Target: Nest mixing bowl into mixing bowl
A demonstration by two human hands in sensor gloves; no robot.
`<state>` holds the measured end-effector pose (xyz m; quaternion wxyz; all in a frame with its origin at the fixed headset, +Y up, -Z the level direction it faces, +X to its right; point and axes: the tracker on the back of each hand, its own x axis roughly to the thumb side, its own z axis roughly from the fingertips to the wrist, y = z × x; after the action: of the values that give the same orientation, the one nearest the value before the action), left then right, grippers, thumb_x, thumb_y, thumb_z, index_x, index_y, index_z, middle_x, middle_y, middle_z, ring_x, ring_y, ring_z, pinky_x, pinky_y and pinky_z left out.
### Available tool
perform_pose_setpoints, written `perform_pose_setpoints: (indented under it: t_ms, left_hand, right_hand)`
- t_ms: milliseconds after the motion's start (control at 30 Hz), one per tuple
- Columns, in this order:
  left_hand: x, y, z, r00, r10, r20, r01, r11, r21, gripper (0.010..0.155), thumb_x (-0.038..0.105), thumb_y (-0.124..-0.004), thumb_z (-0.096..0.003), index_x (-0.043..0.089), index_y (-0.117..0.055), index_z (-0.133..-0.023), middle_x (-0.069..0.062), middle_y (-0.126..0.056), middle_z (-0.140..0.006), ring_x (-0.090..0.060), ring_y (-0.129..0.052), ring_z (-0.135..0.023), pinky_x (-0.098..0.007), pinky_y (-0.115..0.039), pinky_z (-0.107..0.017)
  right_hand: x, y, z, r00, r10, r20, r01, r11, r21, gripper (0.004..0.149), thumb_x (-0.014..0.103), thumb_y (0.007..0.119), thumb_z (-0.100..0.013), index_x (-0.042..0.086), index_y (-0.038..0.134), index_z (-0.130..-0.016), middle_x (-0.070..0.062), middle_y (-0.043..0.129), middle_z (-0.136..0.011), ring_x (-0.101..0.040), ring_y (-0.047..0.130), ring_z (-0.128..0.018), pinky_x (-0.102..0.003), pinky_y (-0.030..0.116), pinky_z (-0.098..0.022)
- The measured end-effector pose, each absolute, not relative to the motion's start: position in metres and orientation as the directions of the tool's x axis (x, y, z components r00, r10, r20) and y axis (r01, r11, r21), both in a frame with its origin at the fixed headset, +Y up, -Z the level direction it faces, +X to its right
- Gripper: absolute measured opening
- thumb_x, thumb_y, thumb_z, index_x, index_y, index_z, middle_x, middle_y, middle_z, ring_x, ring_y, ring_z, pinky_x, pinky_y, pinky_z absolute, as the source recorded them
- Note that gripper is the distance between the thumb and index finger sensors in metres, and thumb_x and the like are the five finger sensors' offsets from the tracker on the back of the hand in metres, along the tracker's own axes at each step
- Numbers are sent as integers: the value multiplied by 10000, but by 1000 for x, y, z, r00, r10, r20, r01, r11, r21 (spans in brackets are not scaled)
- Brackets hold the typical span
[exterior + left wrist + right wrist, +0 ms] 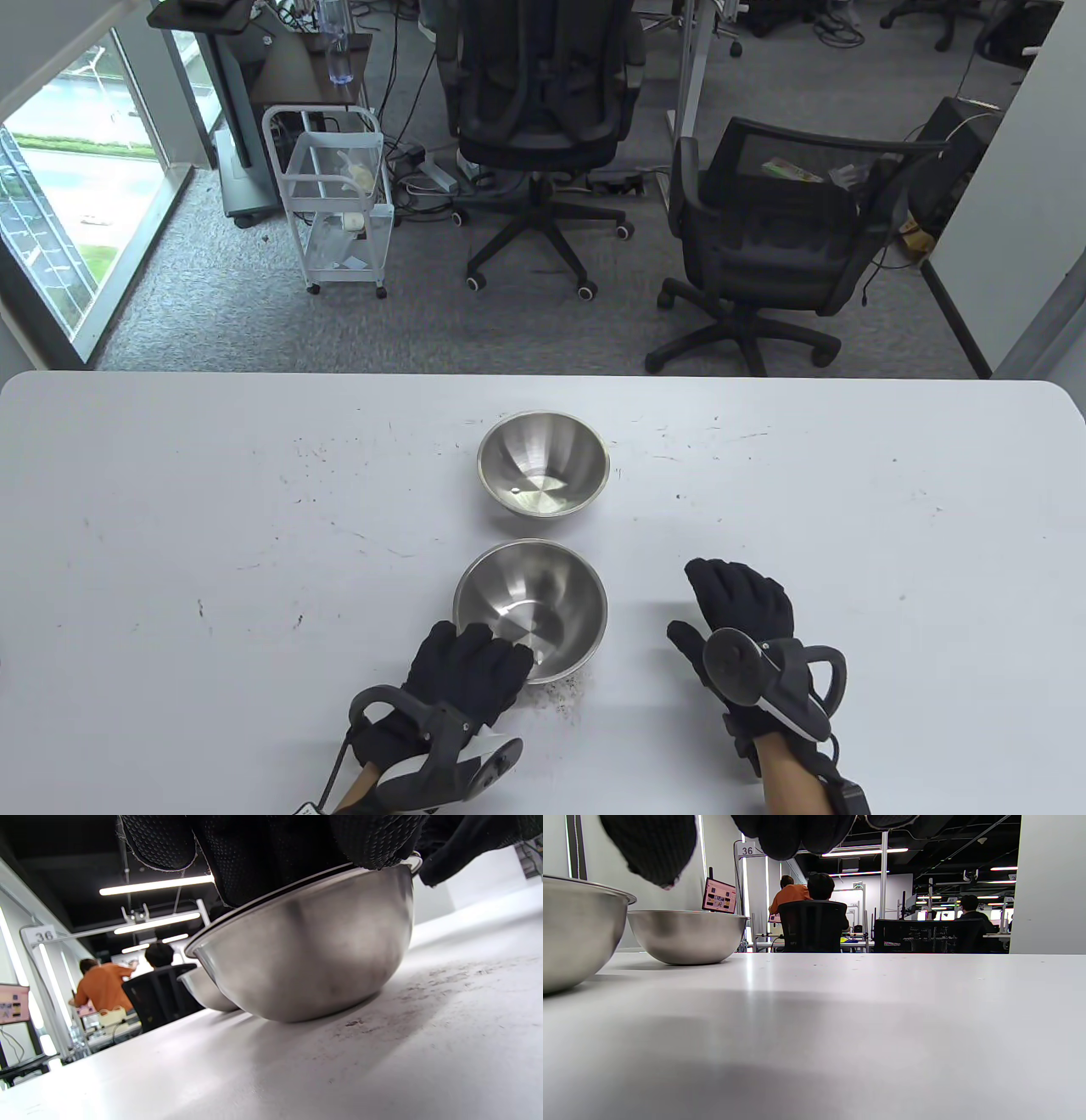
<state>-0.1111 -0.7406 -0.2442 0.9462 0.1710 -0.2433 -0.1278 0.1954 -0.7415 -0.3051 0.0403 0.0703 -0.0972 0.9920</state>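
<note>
Your black-gloved left hand (462, 671) grips the near rim of the nearer round stainless-steel mixing bowl (530, 609), fingers (271, 857) draped over the edge and into it, seemingly a hold for lifting. The bowl's base appears to sit on the white desk (212, 509). Your right hand (738, 620) lies flat and spread on the desk, just right of that bowl, holding nothing, probably waiting to steady. The second steel mixing bowl (543, 464) stands upright directly beyond the gripped bowl, near but apart, mouth up to receive it. Nesting has not begun.
</note>
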Motion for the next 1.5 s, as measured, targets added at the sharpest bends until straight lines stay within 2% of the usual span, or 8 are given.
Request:
perform_pose_setpoints:
  t_ms: [333, 567, 900, 1200, 1500]
  left_hand:
    - [-147, -730, -252, 912, -265, 315, 112, 896, 429, 602, 565, -712, -478, 400, -699, -1057, 122, -894, -1033, -201, -828, -1017, -549, -676, -753]
    - [-192, -729, -269, 968, -149, 202, 63, 924, 378, 643, 580, -707, -482, 373, -650, -1088, 90, -837, -1076, -228, -789, -1040, -564, -658, -758]
    - [-249, -733, -286, 996, -75, 38, 58, 942, 329, 683, 595, -703, -483, 364, -599, -1117, 60, -775, -1132, -258, -729, -1079, -582, -630, -769]
    - [-259, -733, -287, 1000, -20, 18, 13, 945, 326, 694, 598, -705, -483, 353, -593, -1123, 50, -770, -1135, -268, -721, -1081, -588, -625, -767]
    - [-260, -733, -287, 1000, -1, 21, -6, 947, 322, 695, 599, -708, -483, 352, -593, -1123, 53, -773, -1133, -268, -726, -1079, -587, -626, -767]
  right_hand:
    - [186, -737, -300, -984, 39, 173, -76, -974, -212, 777, 573, 845, -399, 277, 587, -1070, 14, 707, -1102, -289, 701, -1024, -588, 562, -741]
    - [180, -735, -297, -982, 27, 189, -69, -973, -220, 778, 574, 845, -399, 276, 588, -1070, 14, 708, -1102, -287, 700, -1024, -588, 563, -741]
    - [176, -737, -297, -979, 15, 206, -61, -974, -218, 779, 575, 845, -399, 276, 588, -1071, 15, 709, -1101, -286, 701, -1024, -588, 563, -740]
    - [164, -732, -296, -972, -39, 230, -22, -966, -257, 768, 575, 842, -399, 286, 595, -1066, 28, 713, -1100, -278, 706, -1024, -585, 565, -742]
    - [145, -728, -320, -973, -87, 214, 25, -960, -280, 709, 552, 849, -397, 327, 631, -1033, 67, 770, -1058, -245, 750, -1001, -569, 582, -741]
